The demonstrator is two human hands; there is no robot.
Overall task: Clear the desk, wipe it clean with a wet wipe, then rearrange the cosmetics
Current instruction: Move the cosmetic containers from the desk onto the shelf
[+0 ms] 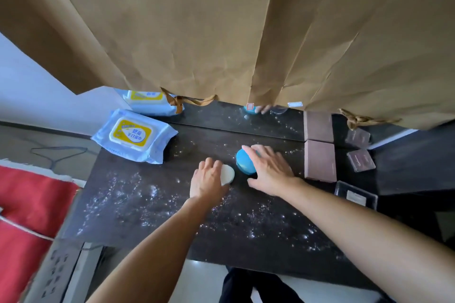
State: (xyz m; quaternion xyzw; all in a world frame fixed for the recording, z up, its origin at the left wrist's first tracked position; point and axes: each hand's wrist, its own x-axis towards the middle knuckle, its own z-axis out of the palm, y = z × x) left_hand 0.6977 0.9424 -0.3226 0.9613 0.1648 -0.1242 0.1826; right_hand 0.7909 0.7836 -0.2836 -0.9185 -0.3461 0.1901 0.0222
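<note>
So my left hand (pixel 208 181) is about mid-frame, fingers curled over a white round pad (pixel 228 174) with my thumb at its near edge, holding it against the dark desk (pixel 138 204). My right hand (pixel 269 170) is just to the right of it. Its fingers are spread across the top of the blue compact (pixel 243 163) and the thumb hooks round the near side, so the compact is cupped in my grip. Pad and compact sit near each other with a thin gap between them.

White specks are all over the desk. The wet wipe pack (pixel 134 136) lies flat toward the upper left, yellow lid closed. A pinkish-brown palette (pixel 320 161) sits just right of my right hand, with a small clear case (pixel 360 160) further right and a dark-rimmed case (pixel 355 195) below that. Brown paper (pixel 221 32) hangs across the whole top half, and there's a red cloth (pixel 24 204) at the left edge.
</note>
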